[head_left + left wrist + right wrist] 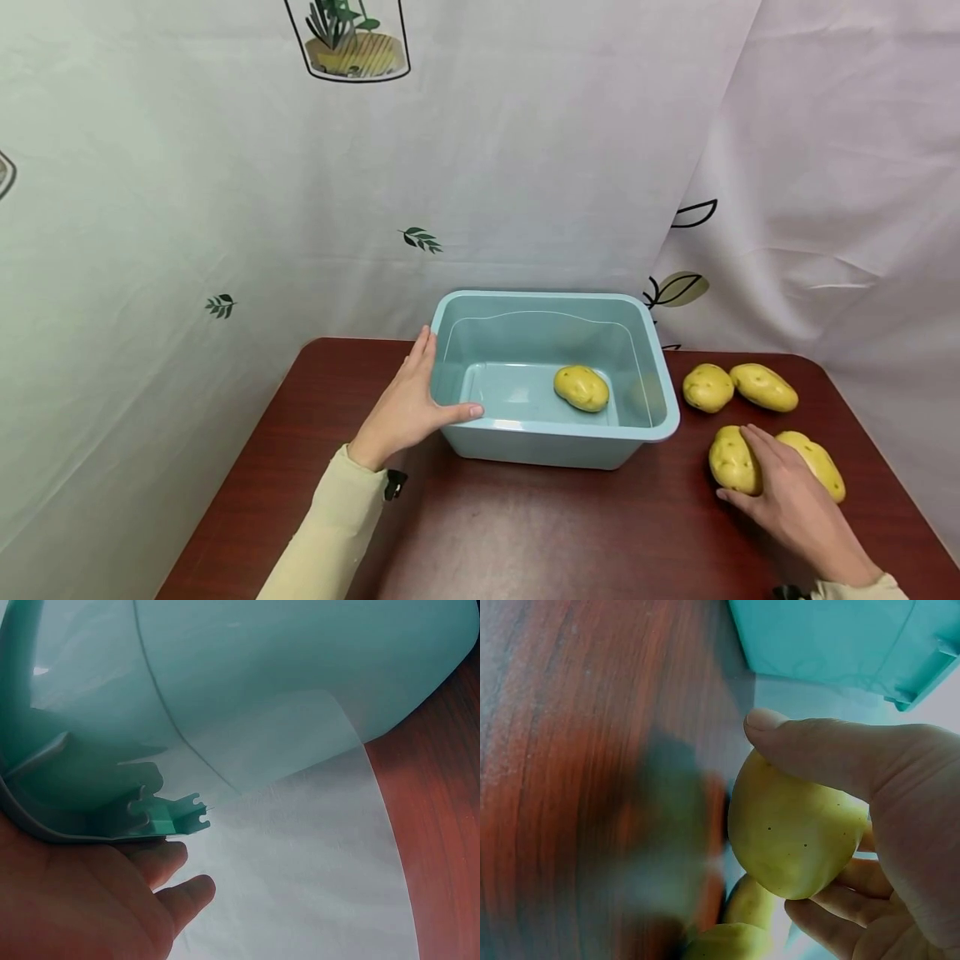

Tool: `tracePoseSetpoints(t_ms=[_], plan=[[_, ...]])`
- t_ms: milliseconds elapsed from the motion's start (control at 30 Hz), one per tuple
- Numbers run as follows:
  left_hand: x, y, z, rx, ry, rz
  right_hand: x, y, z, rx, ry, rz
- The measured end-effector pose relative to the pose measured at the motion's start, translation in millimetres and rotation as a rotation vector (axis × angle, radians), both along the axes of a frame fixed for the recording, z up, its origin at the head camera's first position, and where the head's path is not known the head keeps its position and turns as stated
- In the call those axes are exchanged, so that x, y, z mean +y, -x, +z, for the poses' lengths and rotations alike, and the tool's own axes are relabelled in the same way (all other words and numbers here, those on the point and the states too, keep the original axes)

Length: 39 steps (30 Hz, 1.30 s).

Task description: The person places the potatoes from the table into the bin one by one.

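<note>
In the head view, my right hand (798,504) is at a yellow potato (732,461) on the right of the table. The right wrist view has this potato (799,829) between the thumb and the fingers, which curl round its far side. My left hand (405,400) rests at the near left corner of a light blue plastic bin (540,430). Its thumb lies on the front rim and its straight fingers lie along the left side. In the left wrist view, two fingertips (191,894) show below the bin rim. One potato (582,388) lies inside the bin.
Just right of the held potato lies another potato (813,462), partly behind my right hand. Two more potatoes, a rounder one (708,387) and a longer one (764,387), lie behind them. A printed white curtain (525,150) hangs behind the dark red wooden table (540,533).
</note>
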<state>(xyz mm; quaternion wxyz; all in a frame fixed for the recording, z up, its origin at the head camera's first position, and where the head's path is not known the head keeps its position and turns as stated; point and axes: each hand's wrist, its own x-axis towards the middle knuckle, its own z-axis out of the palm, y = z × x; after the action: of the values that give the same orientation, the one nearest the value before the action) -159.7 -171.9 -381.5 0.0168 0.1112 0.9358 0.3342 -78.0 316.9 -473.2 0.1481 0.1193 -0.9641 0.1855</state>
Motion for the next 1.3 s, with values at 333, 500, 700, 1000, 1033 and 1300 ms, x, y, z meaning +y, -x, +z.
tracePoseSetpoints(t_ms=[333,500,700,1000,1033,1300], plan=[[-0.6,-0.8,-0.2,0.0,-0.008,-0.002,-4,1.1,6.4,0.025,0.017,-0.005],[-0.6,-1.2,0.4,0.001,-0.013,-0.004,-8,1.7,11.7,0.062,0.032,0.0],[-0.2,-1.0,1.6,-0.002,-0.012,-0.001,-12,2.1,18.8,0.083,0.047,-0.009],[0.1,0.2,1.1,-0.003,0.001,0.002,-17,2.7,29.0,0.103,0.058,-0.006],[0.1,0.2,1.0,-0.003,0.002,0.002,-18,2.8,29.9,0.108,0.061,-0.004],[0.2,-0.6,0.1,0.003,-0.004,0.001,-21,3.7,34.2,0.189,0.081,0.02]])
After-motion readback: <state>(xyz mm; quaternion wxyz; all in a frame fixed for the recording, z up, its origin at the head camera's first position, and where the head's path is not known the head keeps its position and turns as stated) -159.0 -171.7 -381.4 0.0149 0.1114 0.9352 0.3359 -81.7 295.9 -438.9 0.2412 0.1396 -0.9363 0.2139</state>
